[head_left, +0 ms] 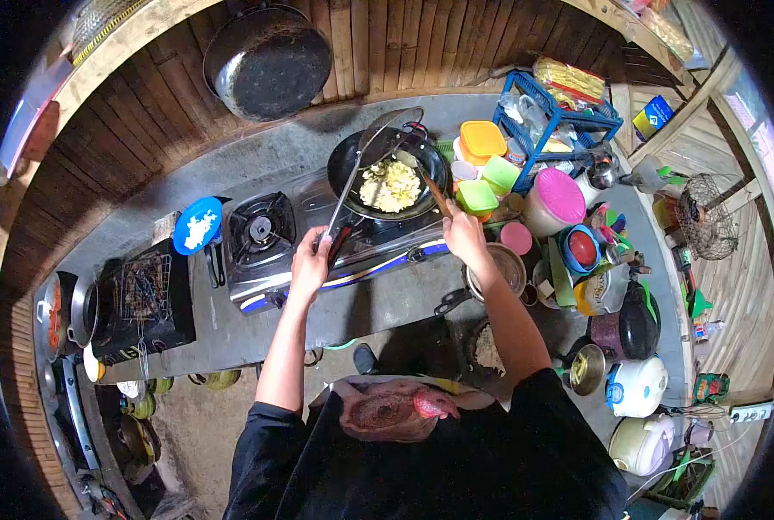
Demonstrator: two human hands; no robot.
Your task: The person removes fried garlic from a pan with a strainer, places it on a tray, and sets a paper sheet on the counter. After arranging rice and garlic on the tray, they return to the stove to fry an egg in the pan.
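My left hand (310, 258) is closed round the long metal handle of a skimmer (390, 127), whose round head is raised over the far side of a black wok (342, 165). In my right hand (464, 236) is a spatula (434, 191) with a brown wooden handle; its metal blade dips into the wok at the edge of the food. Pale yellow chopped food (389, 185) lies heaped in the middle of the wok. The wok sits on the right burner of a two-burner gas stove (324, 276).
The left burner (263, 228) carries no pan. Left of the stove are a blue plate (199, 225) with white bits and a black grill box (144, 299). Plastic tubs, a pink-lidded container (559, 198) and a blue rack (525, 147) crowd the right. A small pan (498, 269) stands by my right forearm.
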